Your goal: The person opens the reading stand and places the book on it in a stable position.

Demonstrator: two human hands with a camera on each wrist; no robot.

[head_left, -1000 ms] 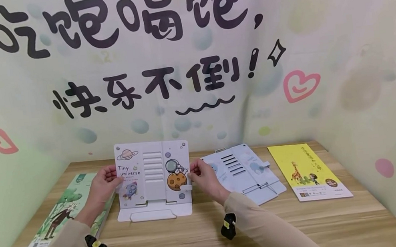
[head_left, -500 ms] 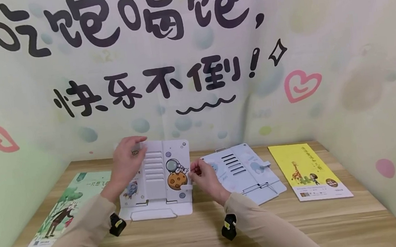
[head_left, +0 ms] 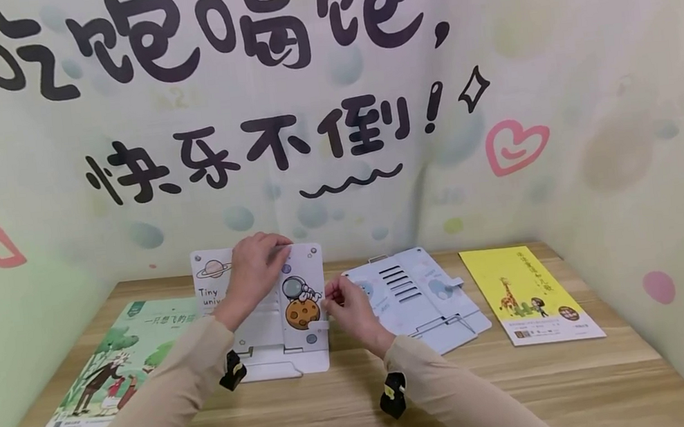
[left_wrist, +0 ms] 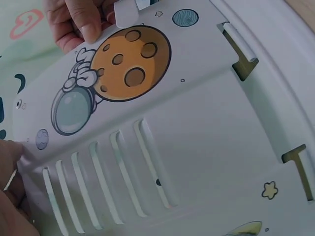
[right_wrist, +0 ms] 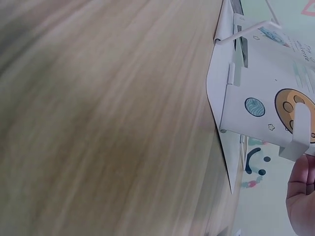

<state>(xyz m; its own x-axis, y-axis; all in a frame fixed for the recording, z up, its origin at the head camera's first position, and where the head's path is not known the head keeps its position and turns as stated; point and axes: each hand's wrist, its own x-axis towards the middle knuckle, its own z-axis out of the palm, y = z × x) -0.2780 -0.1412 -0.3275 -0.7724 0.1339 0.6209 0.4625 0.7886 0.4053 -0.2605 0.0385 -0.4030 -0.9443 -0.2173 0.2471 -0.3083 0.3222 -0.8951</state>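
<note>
Upright on the bench (head_left: 350, 407), left of the middle: a white book stand (head_left: 269, 325) printed with planets and an astronaut, base (head_left: 316, 362) flat at the front. Curled over the top edge and gripping there, right of the middle: the left hand (head_left: 258, 267). Just shifted to that place, from the left edge by way of the top left corner; no hand now at the left edge. At the right edge, beside the small white clip (head_left: 318, 324), in much the same place throughout: the right hand (head_left: 352, 310), thumb and fingers pinched on the stand. So both hands clamped on one thing, at top and side instead of side and side; probably better suited to controlling the lean, and less to lifting level. No clear change in the stand's own place.

Just to the right, lying skewed and partly hidden by the right hand: a pale blue stand (head_left: 425, 302). Farther right, well apart: a yellow book (head_left: 528, 295). On the left, partly covered by the left sleeve (head_left: 162, 406): a green book (head_left: 113, 363); hard to tell whether touching the white stand. Behind everything: a pale wall (head_left: 378, 203) with large black lettering.
</note>
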